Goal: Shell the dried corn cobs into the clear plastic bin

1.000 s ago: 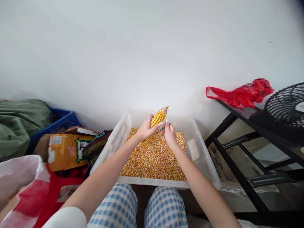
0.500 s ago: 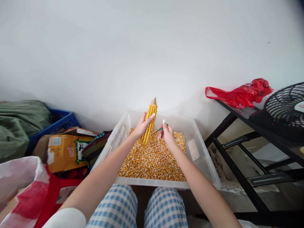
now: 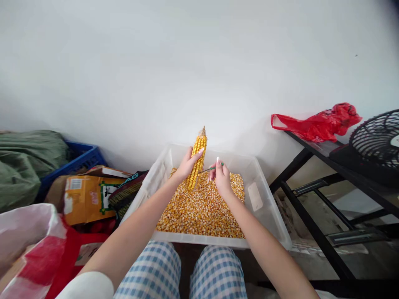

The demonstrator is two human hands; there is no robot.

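Note:
My left hand (image 3: 186,165) is wrapped round a yellow ear of corn (image 3: 197,160), its dry pointed end up and leaning slightly right. In my right hand (image 3: 220,176) is a slim screwdriver (image 3: 205,170) with a green handle, gripped between thumb and fingers. Its thin metal shaft points left, and the tip meets the lower right side of the ear. Both hands are above a clear plastic bin (image 3: 268,220). Loose corn kernels (image 3: 199,216) cover the bin's bottom.
A white wall rises behind the bin. On the right, a black metal frame (image 3: 311,220) holds a red plastic bag (image 3: 324,122) and a black fan (image 3: 377,141). To the left are a blue crate (image 3: 82,160), an orange package (image 3: 85,199) and a red-and-white bag (image 3: 40,257).
The screwdriver has swung to a flatter angle, its tip now slightly higher against the ear. My right hand has shifted a little right; the left keeps its grip.

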